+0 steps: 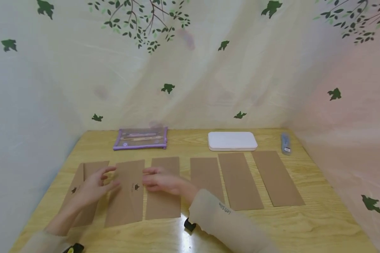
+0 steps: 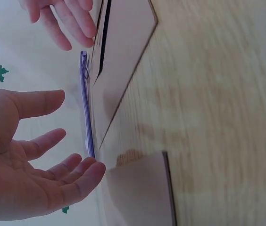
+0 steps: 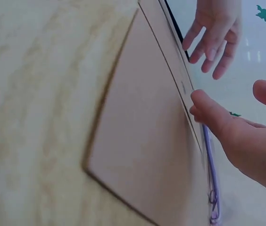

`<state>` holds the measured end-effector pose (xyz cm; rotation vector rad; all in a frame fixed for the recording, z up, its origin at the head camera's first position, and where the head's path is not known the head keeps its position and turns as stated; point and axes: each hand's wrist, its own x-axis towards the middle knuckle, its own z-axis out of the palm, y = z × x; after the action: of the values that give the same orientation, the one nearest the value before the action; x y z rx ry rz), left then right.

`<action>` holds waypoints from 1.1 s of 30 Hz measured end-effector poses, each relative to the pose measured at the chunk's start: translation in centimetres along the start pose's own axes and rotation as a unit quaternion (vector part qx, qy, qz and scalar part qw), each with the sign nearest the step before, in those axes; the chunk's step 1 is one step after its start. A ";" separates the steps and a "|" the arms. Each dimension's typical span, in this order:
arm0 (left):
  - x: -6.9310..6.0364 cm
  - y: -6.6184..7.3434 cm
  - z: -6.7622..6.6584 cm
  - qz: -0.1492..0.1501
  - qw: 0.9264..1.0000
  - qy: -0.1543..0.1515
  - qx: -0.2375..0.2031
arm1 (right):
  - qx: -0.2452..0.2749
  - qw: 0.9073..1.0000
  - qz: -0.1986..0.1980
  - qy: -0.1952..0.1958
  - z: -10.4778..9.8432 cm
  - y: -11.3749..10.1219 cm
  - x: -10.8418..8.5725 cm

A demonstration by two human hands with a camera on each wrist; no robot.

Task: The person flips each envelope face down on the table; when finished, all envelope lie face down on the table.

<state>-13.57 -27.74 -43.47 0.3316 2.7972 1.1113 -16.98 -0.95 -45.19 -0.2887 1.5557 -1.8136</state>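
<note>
Six flat brown envelope-like paper pieces lie in a row on the wooden table. The left hand (image 1: pixel 96 186) hovers between the leftmost brown envelope (image 1: pixel 90 214), which bears a small crown print, and the second brown envelope (image 1: pixel 125 211), also crown-printed. Its fingers are spread and loosely bent, with nothing in them; the left wrist view shows the same hand (image 2: pixel 34 160) apart from the paper. Above the third, plain brown envelope (image 1: pixel 164 207) is the right hand (image 1: pixel 161 181), fingertips toward the second one. In the right wrist view this hand (image 3: pixel 246 136) holds nothing.
Farther right lie plain brown pieces: the fourth (image 1: pixel 206 175), fifth (image 1: pixel 240 182) and sixth (image 1: pixel 278 179). Along the back stand a purple-edged clear pencil pouch (image 1: pixel 140 138), a white case (image 1: pixel 232 141) and a small bluish packet (image 1: pixel 285 144). Patterned cloth (image 1: pixel 190 70) encloses the table.
</note>
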 end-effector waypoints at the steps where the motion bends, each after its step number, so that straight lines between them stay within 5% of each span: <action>1: -0.2 -0.2 -0.2 -0.004 1.000 -0.001 0.002 | 0.005 1.000 0.003 0.003 0.4 0.2 0.2; 19: -1.4 -1.2 -1.2 -0.081 0.993 -0.041 -0.070 | 0.072 0.997 0.026 0.000 3.4 0.4 0.6; 33: -0.7 -0.1 0.6 -0.063 0.992 -0.014 -0.109 | 0.108 0.994 0.027 0.010 1.4 0.4 0.3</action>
<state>-12.76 -27.60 -43.91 0.1460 2.5989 1.3531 -16.23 -2.27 -45.30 -0.1248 1.3521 -1.9273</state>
